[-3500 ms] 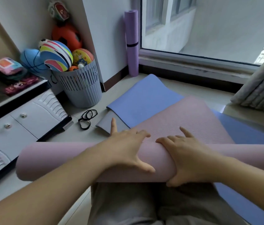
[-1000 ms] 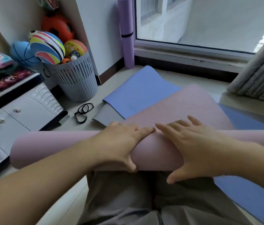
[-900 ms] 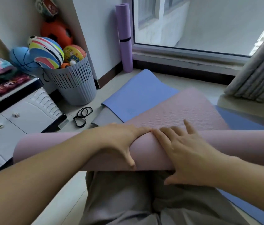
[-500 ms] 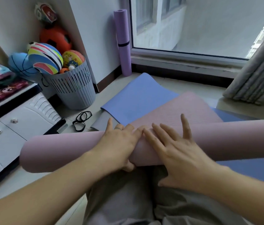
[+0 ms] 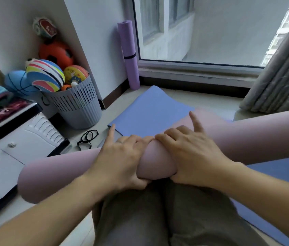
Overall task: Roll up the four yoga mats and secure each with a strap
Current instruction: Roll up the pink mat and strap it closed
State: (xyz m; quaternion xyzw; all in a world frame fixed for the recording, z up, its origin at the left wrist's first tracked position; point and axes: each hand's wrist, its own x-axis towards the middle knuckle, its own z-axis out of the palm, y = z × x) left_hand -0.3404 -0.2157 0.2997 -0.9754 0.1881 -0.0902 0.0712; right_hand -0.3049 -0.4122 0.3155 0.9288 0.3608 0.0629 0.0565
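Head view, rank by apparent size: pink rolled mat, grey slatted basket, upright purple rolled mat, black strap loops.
1. pink rolled foam mat, nearest the camera, which inflates it
2. grey slatted plastic basket
3. upright purple rolled foam mat, farthest off, so shrunk
4. black strap loops

Left hand (image 5: pixel 120 160) and right hand (image 5: pixel 191 155) side by side at frame centre, fingertips nearly meeting. Both grip roll (image 5: pixel 150 162): fingers curled over top, thumbs tucked under near side. Each index finger straight, lifted, pointing toward 12 o'clock. Left forearm (image 5: pixel 51 206) bare, entering from 7 o'clock; right forearm (image 5: pixel 264 190) bare, entering from 4 o'clock.
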